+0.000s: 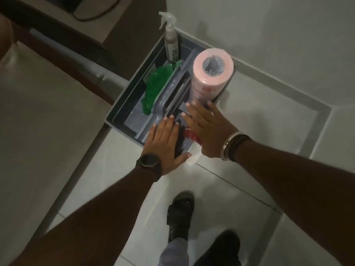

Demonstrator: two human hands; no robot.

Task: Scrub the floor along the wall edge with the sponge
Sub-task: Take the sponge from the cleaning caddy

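Both shoes [192, 227] stand on the tiled floor [240, 116]. Above them the left hand [163, 148] and right hand [207, 129] are spread flat, holding nothing, over a grey caddy [123, 104] beside the wall [269, 35]. Something red [192, 136] under the right palm may be the sponge; I cannot tell. Farther stand a pink roll [209, 77], green gloves [155, 87] and a spray bottle [171, 41].

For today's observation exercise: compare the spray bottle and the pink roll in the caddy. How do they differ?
The spray bottle is slim, with a pale body and a clear trigger head; the pink roll is much thicker, with a hollow grey core. The bottle stands in the compartment to the left of the handle, next to something green; the roll is in the right one, near the right hand. Both stand upright in the grey caddy.
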